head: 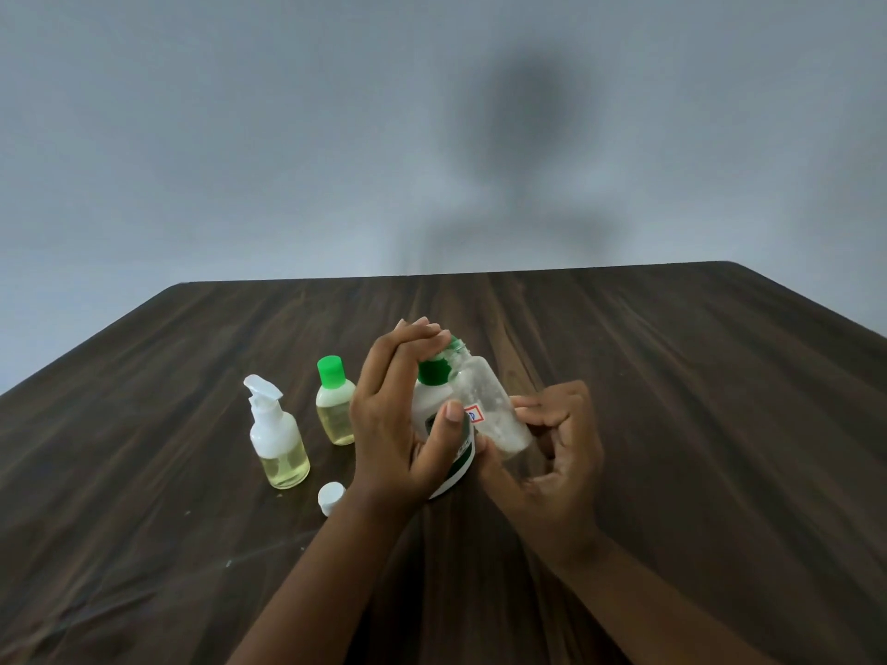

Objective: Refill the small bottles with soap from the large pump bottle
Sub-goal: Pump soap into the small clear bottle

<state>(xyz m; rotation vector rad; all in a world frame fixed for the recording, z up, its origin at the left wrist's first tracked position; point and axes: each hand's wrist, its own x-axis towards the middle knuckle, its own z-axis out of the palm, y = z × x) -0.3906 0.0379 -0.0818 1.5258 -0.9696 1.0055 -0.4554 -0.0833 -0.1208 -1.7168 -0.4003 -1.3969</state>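
My left hand [384, 424] grips the large white pump bottle [439, 410]. Its thumb lies on the bottle's label and its fingers stretch over the green pump head [434, 369]. My right hand [552, 448] holds a small clear bottle [494, 410] by its lower end. This bottle is tilted, with its open mouth up against the pump head. It looks nearly empty, with some foam or residue inside. Both bottles are held just above the dark wooden table [672, 424].
A small bottle with a white spray pump [278, 439] and a small green-capped bottle [336, 405], both holding yellowish liquid, stand left of my hands. A loose white cap [331, 496] lies on the table by my left wrist. A grey wall rises behind the table.
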